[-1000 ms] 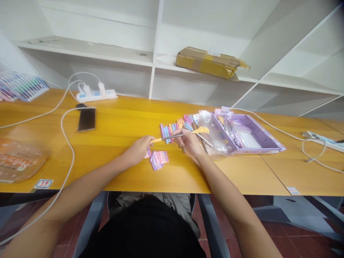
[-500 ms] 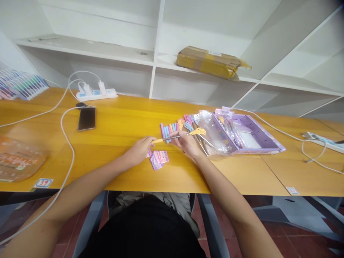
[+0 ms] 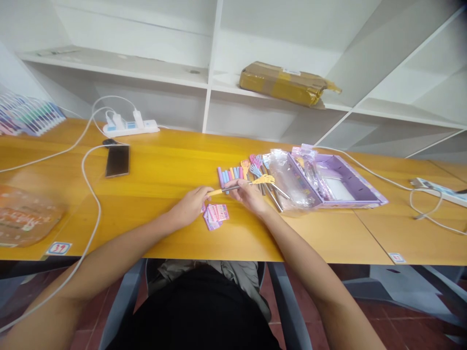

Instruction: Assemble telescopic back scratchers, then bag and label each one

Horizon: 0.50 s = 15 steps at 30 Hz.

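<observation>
My left hand (image 3: 191, 204) pinches the orange handle end of a thin metal stick (image 3: 239, 186) with a yellow hand-shaped tip (image 3: 263, 180). My right hand (image 3: 248, 196) grips the same stick near its middle, holding it level just above the table. Behind it lie several pastel sticks of the same kind (image 3: 233, 173) in a row, with pink and blue hand-shaped tips (image 3: 255, 163). Small pink cards (image 3: 216, 215) lie on the table under my hands.
A purple box (image 3: 337, 184) with a clear plastic bag (image 3: 292, 180) stands right of my hands. A phone (image 3: 117, 161), a power strip (image 3: 130, 128) and white cables (image 3: 87, 180) lie to the left. A taped brown parcel (image 3: 288, 84) sits on the shelf.
Both hands have drawn closer together along the stick; its yellow tip has shifted left and slightly down. Nothing else has moved.
</observation>
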Tool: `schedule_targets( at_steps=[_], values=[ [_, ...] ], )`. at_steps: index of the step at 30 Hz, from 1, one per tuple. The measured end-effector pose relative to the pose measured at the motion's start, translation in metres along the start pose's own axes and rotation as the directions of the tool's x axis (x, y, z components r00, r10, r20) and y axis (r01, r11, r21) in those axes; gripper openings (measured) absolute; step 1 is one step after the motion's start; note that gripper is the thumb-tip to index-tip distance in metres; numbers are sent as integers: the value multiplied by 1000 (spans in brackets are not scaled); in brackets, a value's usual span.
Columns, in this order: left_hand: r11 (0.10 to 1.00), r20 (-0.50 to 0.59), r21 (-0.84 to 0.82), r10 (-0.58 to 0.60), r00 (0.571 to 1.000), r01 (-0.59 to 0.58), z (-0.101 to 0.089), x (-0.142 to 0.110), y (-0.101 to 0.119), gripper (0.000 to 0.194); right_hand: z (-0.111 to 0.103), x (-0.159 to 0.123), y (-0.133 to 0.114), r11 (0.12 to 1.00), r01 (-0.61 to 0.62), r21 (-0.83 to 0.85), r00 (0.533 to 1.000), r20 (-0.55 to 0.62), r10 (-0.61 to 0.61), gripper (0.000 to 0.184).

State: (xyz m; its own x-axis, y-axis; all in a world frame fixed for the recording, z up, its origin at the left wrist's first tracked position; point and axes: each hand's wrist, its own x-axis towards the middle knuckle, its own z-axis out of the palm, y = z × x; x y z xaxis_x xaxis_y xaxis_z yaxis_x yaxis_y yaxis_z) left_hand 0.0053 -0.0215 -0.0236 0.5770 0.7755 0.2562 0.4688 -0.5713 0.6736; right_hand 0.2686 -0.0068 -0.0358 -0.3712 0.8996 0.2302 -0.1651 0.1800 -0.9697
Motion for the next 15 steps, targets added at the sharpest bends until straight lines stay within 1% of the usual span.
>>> schedule_targets(
  at_steps=[6,11,15],
  values=[
    [1000,-12,-11,-2,1000,1,0,-1,5,22,5,0,-3,1000,1,1,1000,14,-1,51],
    [1000,-14,1,3,1000,-3,-1,-1,6,22,6,0,1,1000,-7,-9,1000,18,7,50],
    [1000,-18,11,10,1000,-10,-2,-2,6,23,8,0,5,999,22,27,998,53,-24,48]
  ],
)
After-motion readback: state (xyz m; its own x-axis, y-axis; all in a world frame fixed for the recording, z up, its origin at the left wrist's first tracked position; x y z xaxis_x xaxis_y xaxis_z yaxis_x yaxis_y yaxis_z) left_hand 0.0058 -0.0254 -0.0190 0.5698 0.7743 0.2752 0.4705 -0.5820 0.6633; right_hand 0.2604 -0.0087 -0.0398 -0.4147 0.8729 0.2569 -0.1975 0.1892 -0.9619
